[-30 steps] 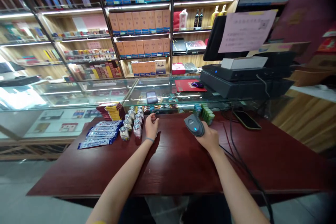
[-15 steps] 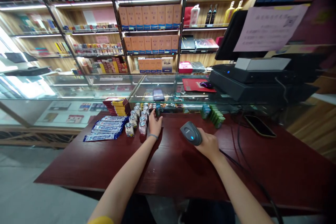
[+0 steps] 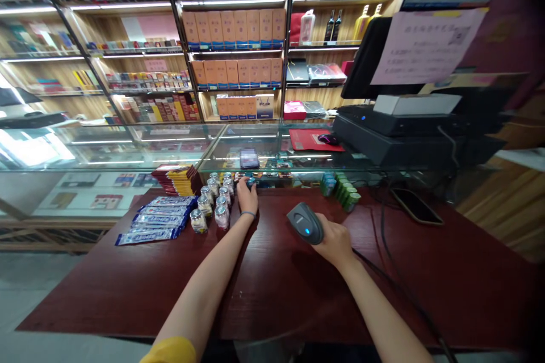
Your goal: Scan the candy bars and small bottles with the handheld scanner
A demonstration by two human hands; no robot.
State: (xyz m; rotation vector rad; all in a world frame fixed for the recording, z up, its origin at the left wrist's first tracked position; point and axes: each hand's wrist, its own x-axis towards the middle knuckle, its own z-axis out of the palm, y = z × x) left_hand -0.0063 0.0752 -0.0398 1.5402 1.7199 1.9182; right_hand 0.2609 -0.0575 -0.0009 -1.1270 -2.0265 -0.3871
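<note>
My left hand point(image 3: 247, 198) reaches to the table's back, its fingers closed around a small blue container point(image 3: 251, 182) whose top shows between thumb and fingers. Just left of that hand stand rows of small glass jars point(image 3: 222, 216) with silvery lids and pale contents. My right hand point(image 3: 334, 243) grips a dark grey barcode scanner point(image 3: 305, 223) above the table, its blue light lit and its cable trailing to the right. To the right at the back, similar blue containers point(image 3: 328, 184) stand beside a row of green ones point(image 3: 346, 193).
Blue-and-white packets point(image 3: 155, 218) lie on the left of the dark red table point(image 3: 272, 283), before stacked yellow and maroon packs point(image 3: 181, 180). A glass display counter point(image 3: 272, 150) borders the back. A black phone point(image 3: 417, 205) lies at right, near cables and a monitor point(image 3: 366, 59).
My left hand has closed around the small blue container it was beside. My right hand still holds the scanner. The whole view has shifted slightly.
</note>
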